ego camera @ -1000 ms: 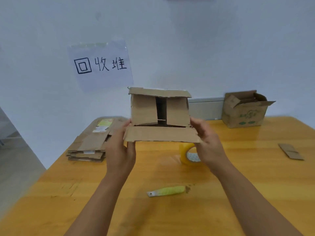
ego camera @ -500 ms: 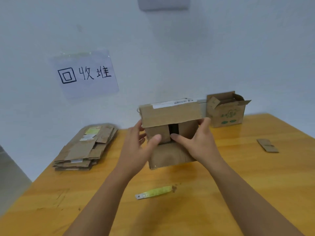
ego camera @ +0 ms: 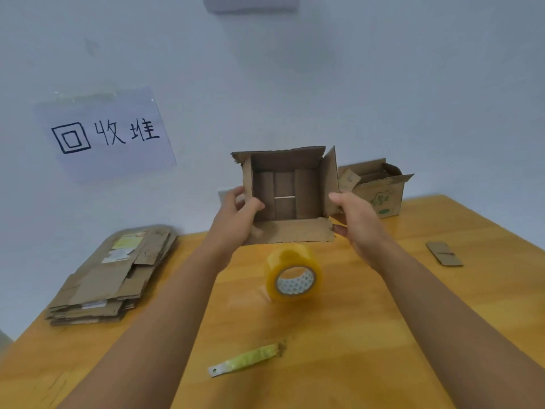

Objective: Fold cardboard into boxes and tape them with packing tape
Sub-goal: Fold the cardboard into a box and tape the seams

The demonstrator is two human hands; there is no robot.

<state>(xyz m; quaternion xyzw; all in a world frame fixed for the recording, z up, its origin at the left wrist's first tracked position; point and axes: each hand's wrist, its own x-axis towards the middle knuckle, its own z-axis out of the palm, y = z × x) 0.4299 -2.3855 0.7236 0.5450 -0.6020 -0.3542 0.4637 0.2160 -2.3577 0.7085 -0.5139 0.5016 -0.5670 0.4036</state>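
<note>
Fingers (ego camera: 236, 196) of left hand (ego camera: 236, 219) curling round left wall of cardboard box (ego camera: 286, 196), thumb inside; right hand (ego camera: 358, 219) gripping right flap. Holding box above desk (ego camera: 383, 320), open side facing camera, flaps out. Tape roll (ego camera: 293, 273) standing on edge just below; flat cardboard stack (ego camera: 112, 276) lying far left.

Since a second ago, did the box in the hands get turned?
Yes. The box now shows its open inside to the camera, above the tape roll; earlier its folded flaps faced us.
</note>
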